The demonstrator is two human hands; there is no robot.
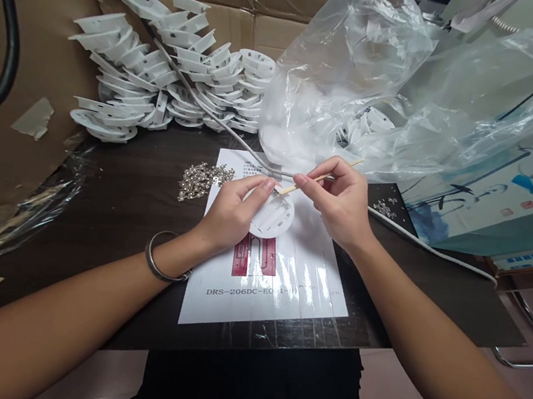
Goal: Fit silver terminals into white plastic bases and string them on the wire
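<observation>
My left hand grips a round white plastic disc by its left edge, thumb on top, above a printed sheet. My right hand pinches a thin wooden stick, whose lower tip meets the upper part of the disc beside my left thumb. Something small and dark sits at that tip, too small to make out. Small shiny metal parts lie in a heap just left of the sheet, near my left hand.
Stacks of white discs fill the back left. A clear plastic bag with more discs stands at the back centre. A grey cable crosses the dark table. More metal bits lie at right. Cardboard walls the left side.
</observation>
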